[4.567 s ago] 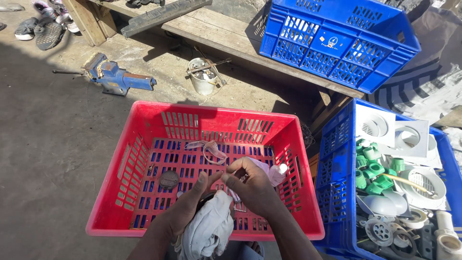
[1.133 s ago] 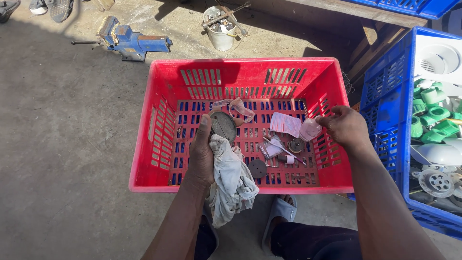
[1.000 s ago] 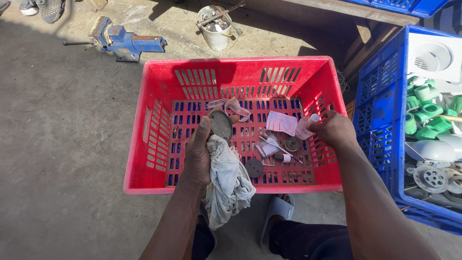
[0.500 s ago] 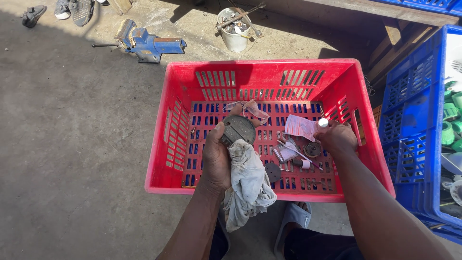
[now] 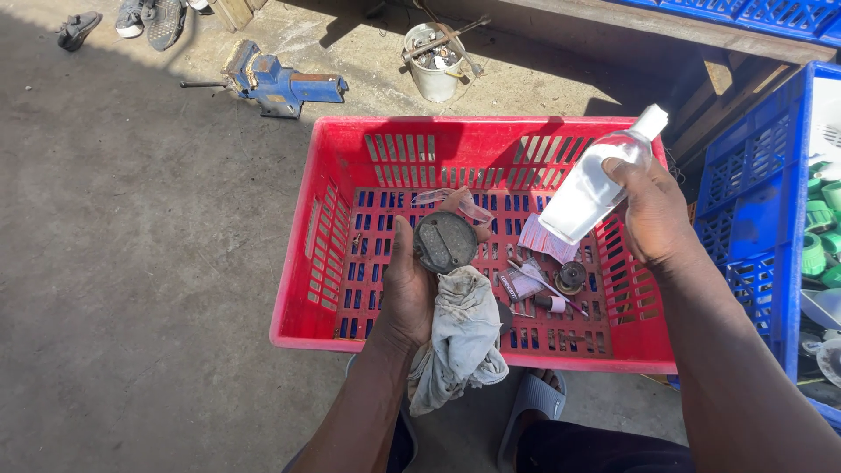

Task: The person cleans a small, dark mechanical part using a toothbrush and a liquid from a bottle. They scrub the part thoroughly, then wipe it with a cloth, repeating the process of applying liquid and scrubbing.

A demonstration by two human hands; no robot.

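Gripping a round grey disc point(image 5: 445, 241) and rag point(image 5: 455, 346) over the red crate point(image 5: 315, 254), my left hand point(image 5: 407, 289) faced it upward; my right hand point(image 5: 653, 215) clasped 1 tilted, perhaps half-full clear bottle point(image 5: 591, 184).

Your left hand point(image 5: 412, 293) grips round dark disc point(image 5: 445, 242), face up, plus grubby white rag point(image 5: 460, 346) draped over red crate's point(image 5: 307, 263) near edge. Right hand point(image 5: 653, 215) holds clear bottle point(image 5: 589, 188), tilted, white cap up, over crate's right side.

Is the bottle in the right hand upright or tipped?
Tipped: the bottle leans in the right hand, white cap pointing up and away, base toward the red crate.
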